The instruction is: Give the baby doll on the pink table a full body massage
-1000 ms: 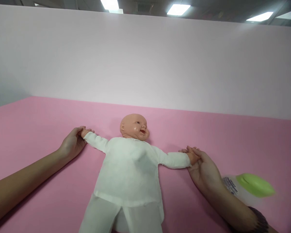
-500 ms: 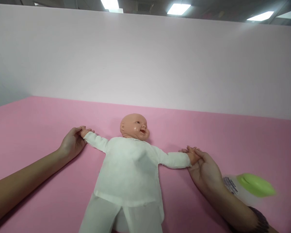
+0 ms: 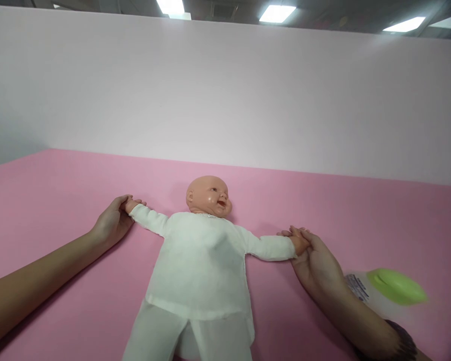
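A: Where does the doll (image 3: 206, 271) lie?
B: Supine on the pink desk (image 3: 71, 185), arms spread, head toward the far edge, beyond which rises a white panel (image 3: 225, 95); the lower legs run out of view at the near side.
A: And the left hand (image 3: 110, 221)?
B: Fingers partly curled, it grasps the doll's hand on that side, fingertips showing beyond.
A: The right hand (image 3: 319, 263)?
B: Half open, palm upward, it grasps the doll's other hand between thumb and fingers.
A: The green-lidded pack (image 3: 396, 287)?
B: Toward the desk's right, partly hidden by the right forearm; contact cannot be determined.
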`<state>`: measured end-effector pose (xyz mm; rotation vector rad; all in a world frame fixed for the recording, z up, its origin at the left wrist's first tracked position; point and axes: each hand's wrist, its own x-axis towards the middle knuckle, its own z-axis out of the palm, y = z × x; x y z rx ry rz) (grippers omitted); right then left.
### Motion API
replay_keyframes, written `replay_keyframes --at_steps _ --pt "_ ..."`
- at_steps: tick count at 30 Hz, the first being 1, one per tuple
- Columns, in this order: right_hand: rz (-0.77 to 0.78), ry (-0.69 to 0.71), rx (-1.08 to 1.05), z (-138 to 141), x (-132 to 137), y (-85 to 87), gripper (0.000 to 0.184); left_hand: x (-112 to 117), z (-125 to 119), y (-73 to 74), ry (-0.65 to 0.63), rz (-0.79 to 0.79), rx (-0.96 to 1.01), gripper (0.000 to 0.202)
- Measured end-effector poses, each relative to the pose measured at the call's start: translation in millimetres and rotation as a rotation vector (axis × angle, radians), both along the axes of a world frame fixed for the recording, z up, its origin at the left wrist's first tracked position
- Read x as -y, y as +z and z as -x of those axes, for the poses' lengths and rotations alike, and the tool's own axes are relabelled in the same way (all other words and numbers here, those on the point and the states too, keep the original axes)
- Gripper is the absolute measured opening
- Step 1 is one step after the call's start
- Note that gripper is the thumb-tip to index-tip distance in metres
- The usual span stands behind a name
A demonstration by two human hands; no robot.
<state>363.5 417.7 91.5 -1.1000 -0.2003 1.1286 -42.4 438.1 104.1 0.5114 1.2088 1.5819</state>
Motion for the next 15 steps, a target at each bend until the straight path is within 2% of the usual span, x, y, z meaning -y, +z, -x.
replay_keyframes --at_steps 6,15 --pt "-0.026 -0.01 0.022 -2.4 1.2 -1.7 0.006 -1.7 2.8 -3.6 0.035 -0.055 0.048 0.012" --pt "-0.023 0.003 0.029 -3.0 1.3 -1.7 0.009 -0.6 0.6 -3.0 0.028 -0.041 0.021 0.008"
